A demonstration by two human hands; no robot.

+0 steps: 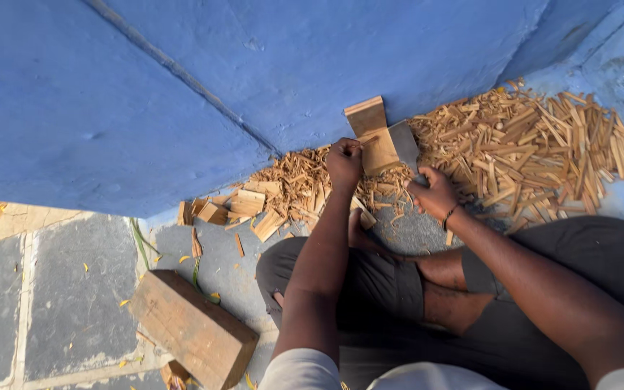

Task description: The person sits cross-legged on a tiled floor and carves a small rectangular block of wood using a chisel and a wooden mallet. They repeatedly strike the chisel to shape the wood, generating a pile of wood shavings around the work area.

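My left hand (344, 165) grips the lower edge of an upright flat wooden piece (370, 130) standing on the ground by the blue wall. My right hand (433, 193) is closed around the handle of a broad metal blade (404, 144). The blade rests against the right side of the wooden piece. Thin wood splints (536, 144) lie piled to the right of the blade, and more chips and short blocks (261, 202) lie to the left. I sit cross-legged on the stone floor, my knees just below both hands.
A thick rectangular timber block (193, 328) lies on the grey stone slabs at lower left. The blue painted wall (182, 94) rises directly behind the work spot. A green stalk (140, 242) lies near the wall's foot.
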